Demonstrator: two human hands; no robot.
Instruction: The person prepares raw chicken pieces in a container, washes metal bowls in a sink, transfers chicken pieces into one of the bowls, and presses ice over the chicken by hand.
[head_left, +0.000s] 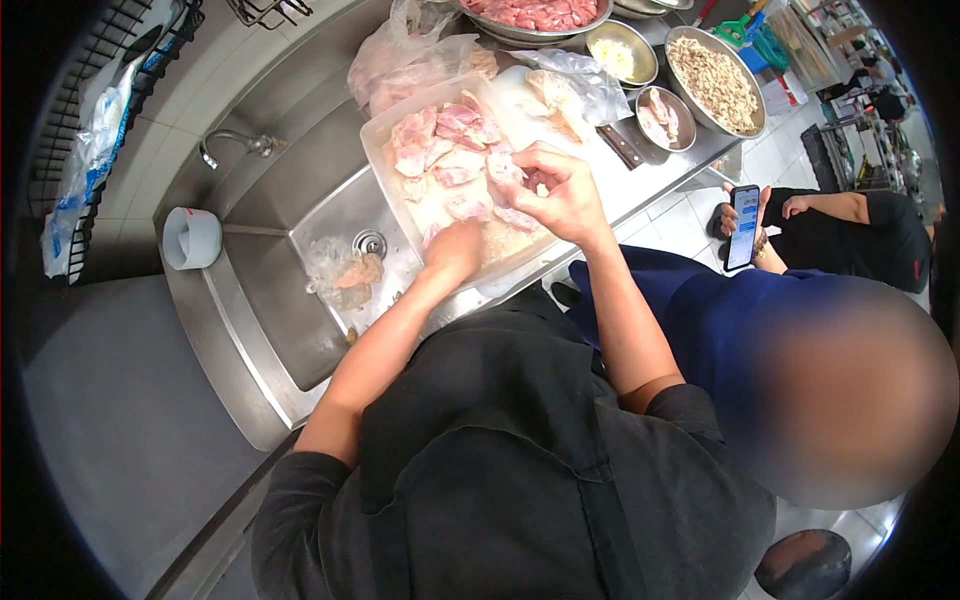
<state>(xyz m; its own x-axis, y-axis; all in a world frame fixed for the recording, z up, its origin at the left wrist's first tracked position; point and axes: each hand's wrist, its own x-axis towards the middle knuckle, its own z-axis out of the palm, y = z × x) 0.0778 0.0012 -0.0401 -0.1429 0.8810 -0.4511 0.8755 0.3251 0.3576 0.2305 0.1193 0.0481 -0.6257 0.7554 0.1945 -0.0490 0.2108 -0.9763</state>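
A white plastic tub [376, 150] with pieces of raw chicken [455, 165] in it rests at the sink's edge. My right hand [565, 195] is over the tub's right side, thumb and fingers closed on a piece of chicken [505, 170]. Low in the tub, my left hand [455, 252] is curled among the pieces near the front wall. Its fingertips are hidden, so what it grips cannot be made out. Behind the tub, more pale chicken [555, 95] lies on a white board beside a clear plastic bag [590, 85]. A knife [620, 147] with a dark handle lies right of it.
Metal bowls hold red meat [535, 12], pale minced food [712, 82], chopped food [622, 55] and meat strips [660, 115]. The sink [290, 330] with its faucet [235, 145] is at left. A person [680, 310] holds a phone [741, 228] close at my right; another person stands beyond.
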